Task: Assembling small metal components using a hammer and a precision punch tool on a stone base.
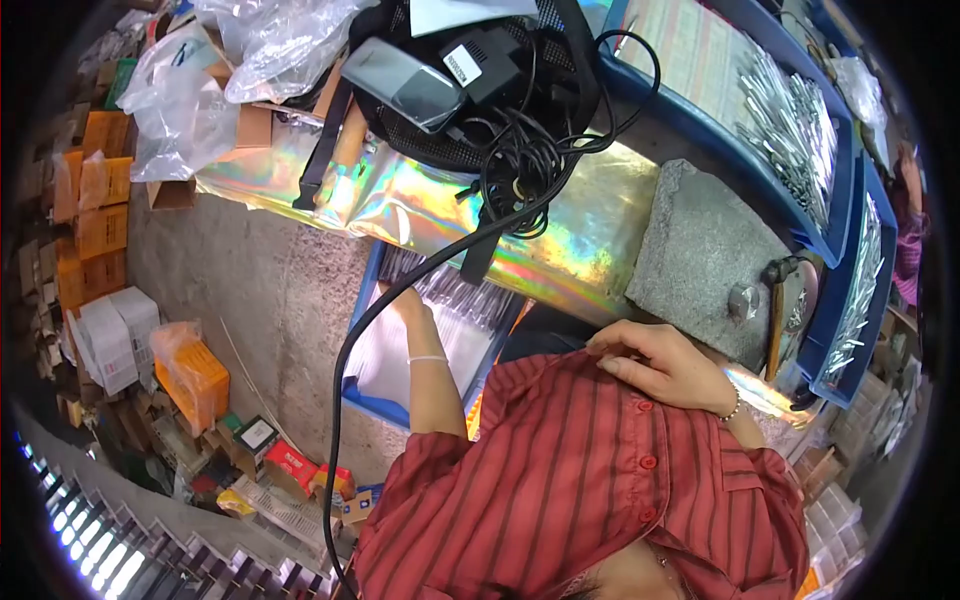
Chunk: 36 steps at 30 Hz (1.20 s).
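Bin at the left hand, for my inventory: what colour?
The bin is blue, in the head view.

Left hand [404,302] at metal rods [462,300] in blue tray [385,406], right hand [668,362] against striped red shirt [570,440], grey stone block [700,240], hammer [776,325]

I count, from my remote view, two grips, one left [405,302] and one right [660,362]; one pale wristband [427,359] and one beaded bracelet [735,406]; one striped shirt [560,450] with three red buttons [648,462] showing. Blue trays [375,400] number at least three. I find one grey block [705,245], one hammer [776,320], one dark phone-like device [405,85], one black adapter [490,65] and, at the far right, one purple sleeve [908,250] of a second person. Slender metal pieces [795,125], black cables [525,155] and stacked orange boxes [103,235] exceed my reliable count.
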Available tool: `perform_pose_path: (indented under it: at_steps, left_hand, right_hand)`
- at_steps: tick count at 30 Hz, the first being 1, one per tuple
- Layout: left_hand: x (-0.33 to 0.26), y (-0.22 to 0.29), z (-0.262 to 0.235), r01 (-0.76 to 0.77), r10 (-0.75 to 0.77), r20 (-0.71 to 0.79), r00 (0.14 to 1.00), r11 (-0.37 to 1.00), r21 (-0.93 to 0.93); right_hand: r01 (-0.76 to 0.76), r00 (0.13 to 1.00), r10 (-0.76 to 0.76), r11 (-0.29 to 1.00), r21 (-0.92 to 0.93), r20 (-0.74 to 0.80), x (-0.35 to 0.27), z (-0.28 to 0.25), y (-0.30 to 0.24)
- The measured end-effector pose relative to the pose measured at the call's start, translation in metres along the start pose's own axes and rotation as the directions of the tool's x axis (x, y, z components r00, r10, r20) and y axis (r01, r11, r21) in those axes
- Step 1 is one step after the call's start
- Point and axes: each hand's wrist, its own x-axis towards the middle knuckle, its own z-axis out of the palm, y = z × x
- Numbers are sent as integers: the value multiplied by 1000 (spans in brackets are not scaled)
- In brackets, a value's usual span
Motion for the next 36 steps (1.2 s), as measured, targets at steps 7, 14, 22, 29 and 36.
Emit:
perform_pose_path:
  at_steps: [7, 14, 22, 29, 36]
  left_hand:
    - [14, -8, -39, 77, -73, -42, 996, 994, 80]
    - [-168, 151, 10, -227, 141, 387, 911, 957, 184]
    - [-297, 342, 95, -646, 937, -314, 151, -147, -749]
    - [-370, 382, 148, -180, 952, -300, 58, -285, -941]
    - [-419, 390, 188, -297, 922, -354, 157, -298, -907]
  right_hand:
    - [66, 998, -65, 997, -48, 18, -5, -4, -20]
    - [59, 993, -58, 998, 12, -101, -30, -11, -7]
    - [78, 988, -79, 997, -13, -135, -66, -13, -11]
    - [83, 939, -15, 980, 183, -344, -136, -41, 11]
    - [-1, 884, 26, 999, 54, -467, -168, -68, 11]
